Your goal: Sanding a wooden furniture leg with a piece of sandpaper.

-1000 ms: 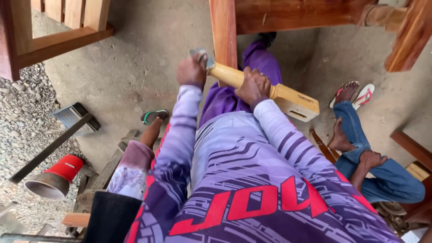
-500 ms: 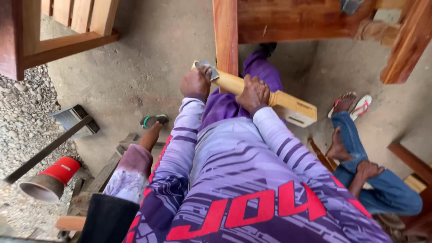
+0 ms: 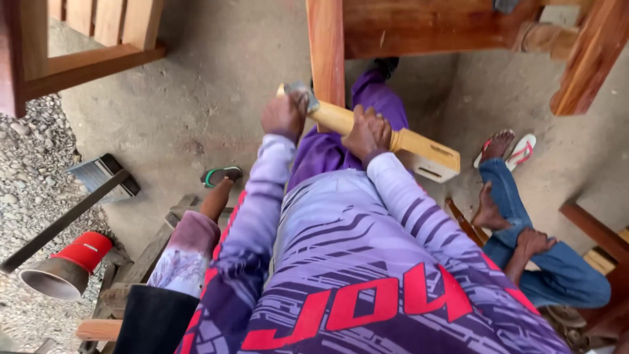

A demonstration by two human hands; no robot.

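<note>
My left hand (image 3: 283, 117) presses a small grey sheet (image 3: 303, 95), like sandpaper, over the rounded near end of a pale wooden leg piece (image 3: 419, 149). My right hand (image 3: 367, 134) is closed around the middle of that piece. The piece slants down to the right and ends in a square block with a slot in its side. It lies across my lap, above my purple trousers. Its rounded end rests against an upright reddish-brown wooden post (image 3: 326, 46). My purple patterned sleeves cover both arms.
Another person in blue jeans (image 3: 557, 275) sits on the floor at the right, barefoot, beside a flip-flop (image 3: 521, 151). At the left are a red and metal cone (image 3: 65, 265), a dark metal tool (image 3: 98, 177), a green sandal (image 3: 221, 176) and gravel (image 3: 26, 170). Wooden furniture frames (image 3: 85, 52) stand above.
Both hands and the wooden piece sit slightly lower in view than a second ago. Both hands keep their hold; the grey sheet stays at the rounded end.
</note>
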